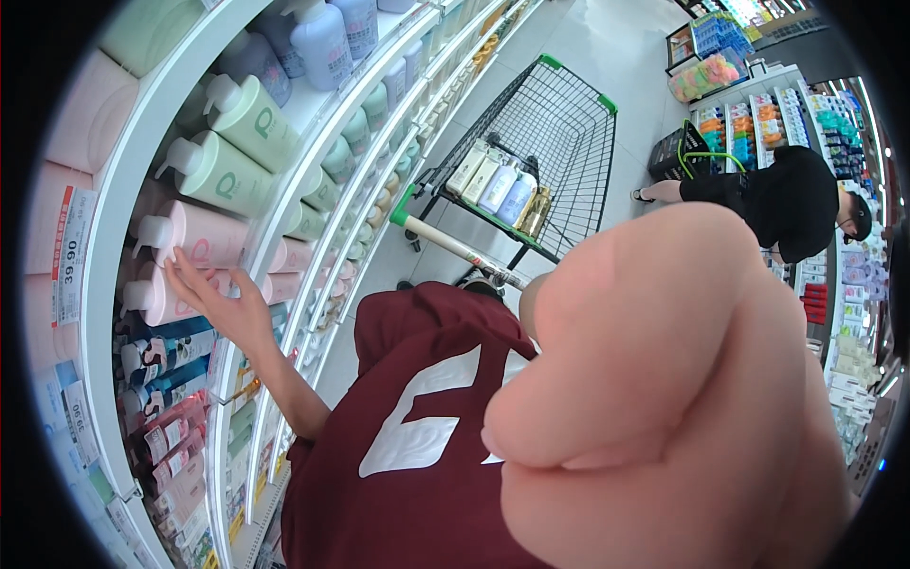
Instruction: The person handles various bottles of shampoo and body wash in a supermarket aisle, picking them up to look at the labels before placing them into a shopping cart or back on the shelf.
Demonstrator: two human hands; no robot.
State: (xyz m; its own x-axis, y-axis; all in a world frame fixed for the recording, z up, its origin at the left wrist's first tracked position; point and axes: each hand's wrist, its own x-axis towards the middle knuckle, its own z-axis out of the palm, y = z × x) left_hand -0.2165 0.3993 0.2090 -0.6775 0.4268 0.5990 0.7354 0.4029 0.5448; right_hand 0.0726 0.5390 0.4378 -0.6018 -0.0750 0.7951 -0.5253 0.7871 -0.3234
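Observation:
My left hand [232,305] reaches to the shelf with fingers stretched and apart. Its fingertips touch the upper of two pink pump bottles [210,235], near the shoulder below the pump. The lower pink pump bottle [163,296] lies partly behind the hand. Pale green pump bottles [224,173] stand beside the pink ones, with lilac pump bottles [320,43] farther along. My right hand [654,351] is very close to the camera, large and blurred, with its fingers curled in. Whatever it may hold is hidden.
Beyond my maroon shirt stands a wire shopping cart [607,102] with green corners, holding boxes [471,171] and lilac bottles [513,197]. Its handle [455,245] is near me. A person in black [782,199] stands at the right by a black basket [675,156]. Price labels line the shelf edge [133,180].

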